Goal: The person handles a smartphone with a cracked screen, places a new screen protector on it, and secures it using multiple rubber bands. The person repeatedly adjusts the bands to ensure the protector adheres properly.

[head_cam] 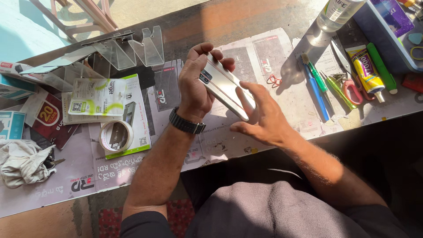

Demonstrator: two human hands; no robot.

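Smartphone [227, 86], white, back up, held above table's [246, 17] near edge. Left hand [196, 86] clenched round its upper end; right hand [260, 117] open, fingers pressing lower edge. Step appears back-cover handling; next move calls for steady grip. Glue tube [366, 70] near right edge.

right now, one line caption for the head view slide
Left hand grips a white phone, right hand touching it, above a paper-covered table.
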